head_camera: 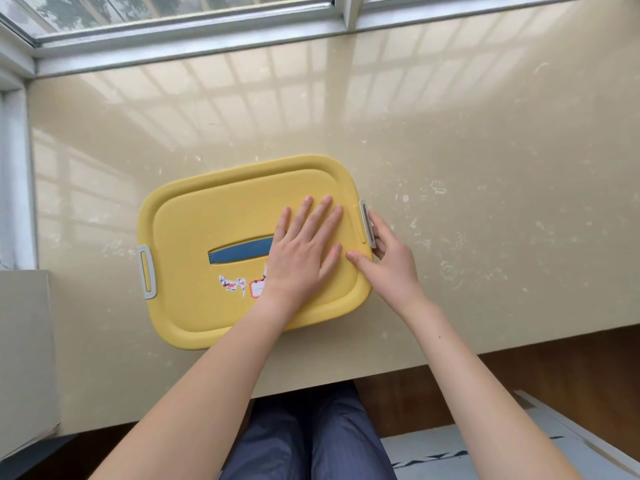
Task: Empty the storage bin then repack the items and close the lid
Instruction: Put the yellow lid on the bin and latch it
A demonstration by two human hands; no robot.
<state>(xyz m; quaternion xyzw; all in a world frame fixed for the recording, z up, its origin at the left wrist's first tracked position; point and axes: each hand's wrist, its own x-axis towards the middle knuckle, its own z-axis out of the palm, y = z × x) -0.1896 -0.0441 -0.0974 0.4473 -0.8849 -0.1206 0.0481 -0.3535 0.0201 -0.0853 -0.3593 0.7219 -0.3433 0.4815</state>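
Yellow storage bin sits mid-bench, lid on. Left hand open, flat on the lid's right side. Right hand gripping the right grey latch, thumb on lid edge

One yellow storage bin with its one lid on, two grey latches — one at the left end, one at the right end — one blue handle, two torn stickers, two hands.
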